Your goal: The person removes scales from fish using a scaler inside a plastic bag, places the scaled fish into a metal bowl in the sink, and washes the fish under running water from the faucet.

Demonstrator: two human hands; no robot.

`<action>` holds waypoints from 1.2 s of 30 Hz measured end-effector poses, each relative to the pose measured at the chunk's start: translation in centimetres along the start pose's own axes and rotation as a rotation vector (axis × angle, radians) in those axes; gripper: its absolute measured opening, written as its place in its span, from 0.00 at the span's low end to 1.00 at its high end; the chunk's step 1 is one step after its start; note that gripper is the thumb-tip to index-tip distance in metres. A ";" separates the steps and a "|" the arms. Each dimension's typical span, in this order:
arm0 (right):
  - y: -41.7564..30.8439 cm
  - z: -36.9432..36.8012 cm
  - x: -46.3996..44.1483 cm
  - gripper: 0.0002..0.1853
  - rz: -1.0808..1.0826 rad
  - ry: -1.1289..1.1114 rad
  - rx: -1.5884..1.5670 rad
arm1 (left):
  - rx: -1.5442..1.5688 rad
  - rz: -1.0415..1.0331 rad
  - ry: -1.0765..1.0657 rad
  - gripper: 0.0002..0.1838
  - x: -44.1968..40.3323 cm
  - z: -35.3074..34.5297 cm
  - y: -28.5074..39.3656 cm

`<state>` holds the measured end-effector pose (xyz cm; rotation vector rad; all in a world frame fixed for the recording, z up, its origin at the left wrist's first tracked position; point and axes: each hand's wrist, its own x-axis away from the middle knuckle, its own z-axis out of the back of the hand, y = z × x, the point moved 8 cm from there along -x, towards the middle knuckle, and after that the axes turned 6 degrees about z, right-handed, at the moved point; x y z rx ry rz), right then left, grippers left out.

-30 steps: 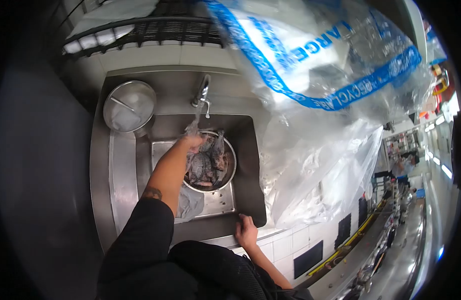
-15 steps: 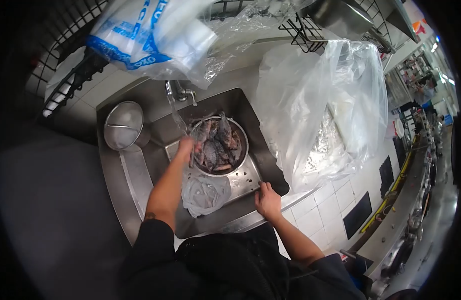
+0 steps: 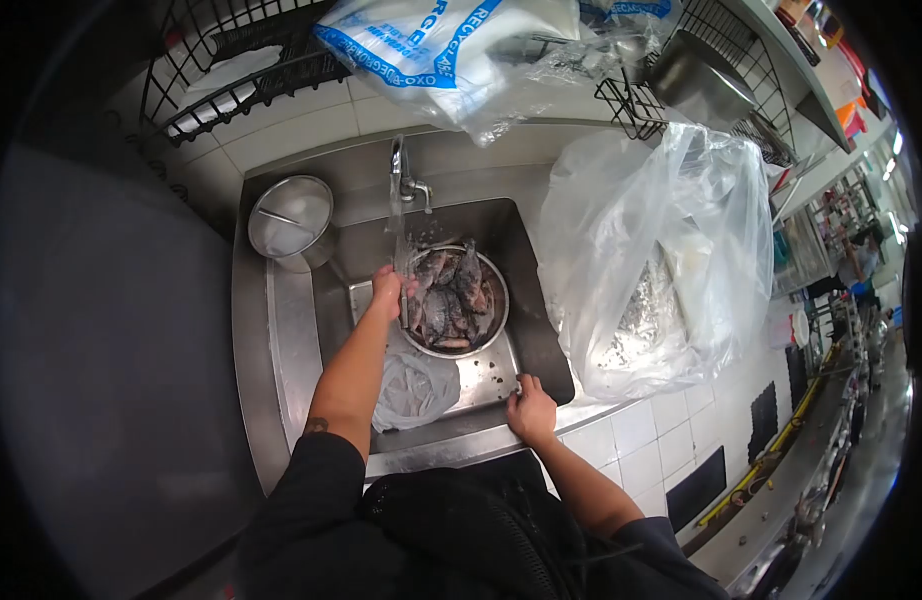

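Observation:
A round metal bowl [image 3: 503,312] stands in the steel sink [image 3: 541,300], filled with several dark, scaly fish [image 3: 443,305]. Water runs down from the faucet [image 3: 399,160] beside the bowl's left rim. My left hand [image 3: 389,290] is at that rim, by the stream, its fingers curled; a narrow metallic piece shows just below it, and I cannot tell what it is. At the sink's front right edge, my right hand [image 3: 532,410] is closed, and whatever its fingers hold is hidden. A crumpled whitish plastic bag [image 3: 418,390] lies in the sink in front of the bowl.
A metal strainer or pot [image 3: 291,215] stands on the sink's left ledge. Large clear plastic bags [image 3: 641,280] cover the right counter. Above hang a wire rack [image 3: 271,95] and a blue-printed bag [image 3: 431,45]. Dark specks dot the sink floor.
The camera view has shifted, so the sink appears farther right and lower. My left hand stays at the bowl's left rim and my right hand at the sink's front edge.

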<state>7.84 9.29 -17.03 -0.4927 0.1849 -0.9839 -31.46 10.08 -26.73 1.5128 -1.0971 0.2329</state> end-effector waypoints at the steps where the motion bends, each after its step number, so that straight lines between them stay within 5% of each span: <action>1: 0.0 0.0 0.0 0.17 0.004 0.006 -0.001 | -0.005 -0.002 0.000 0.28 0.2 -0.1 0.0; 7: 0.0 0.3 0.1 0.16 0.031 0.035 -0.031 | -0.077 -0.013 -0.149 0.34 -0.1 -1.2 0.8; 9: -0.1 0.5 0.1 0.15 0.012 0.027 -0.043 | -0.655 -0.210 -0.196 0.36 -2.6 -2.7 1.8; 10: 0.0 0.5 0.1 0.15 0.001 0.019 -0.045 | -0.665 -0.210 -0.199 0.36 -4.1 -2.8 2.3; 12: 0.2 0.4 0.1 0.15 -0.004 0.018 -0.040 | -1.339 -0.722 -0.078 0.37 -3.9 -5.6 5.9; 13: 0.3 0.3 0.0 0.15 -0.004 0.013 -0.028 | -1.344 -0.726 -0.081 0.37 -3.8 -6.4 7.2; 16: 0.2 0.5 0.0 0.15 0.013 0.015 -0.012 | -1.864 -0.161 -0.382 0.26 -1.1 -9.1 7.9; 19: 0.3 0.4 0.0 0.16 0.003 -0.005 -0.016 | -2.213 -0.095 -0.467 0.22 -5.0 -9.1 6.9; 23: 0.5 0.4 -0.2 0.16 0.018 0.013 -0.022 | -2.233 -0.033 -0.358 0.20 -2.5 -10.3 8.4; 25: 0.6 0.4 -0.4 0.16 -0.017 -0.004 -0.011 | -2.162 -0.225 -0.113 0.17 -3.6 -11.1 9.9; 30: 0.9 0.0 -0.7 0.16 -0.041 -0.074 0.023 | -2.273 0.037 -0.264 0.11 -8.9 -10.4 6.8; 32: 0.4 -0.1 -1.0 0.16 -0.028 -0.079 0.025 | -2.549 -0.217 -0.662 0.11 -7.4 -12.3 5.3; 33: 0.4 0.1 -1.0 0.15 -0.044 -0.068 0.022 | -2.549 -0.216 -0.663 0.11 -7.0 -12.6 5.2; 35: 0.5 0.1 -1.1 0.15 -0.089 -0.105 0.025 | -1.882 0.021 -0.254 0.16 -7.0 -11.6 6.1; 36: 0.5 0.1 -1.2 0.15 -0.077 -0.114 0.032 | -1.868 0.028 -0.246 0.16 -6.7 -11.0 6.1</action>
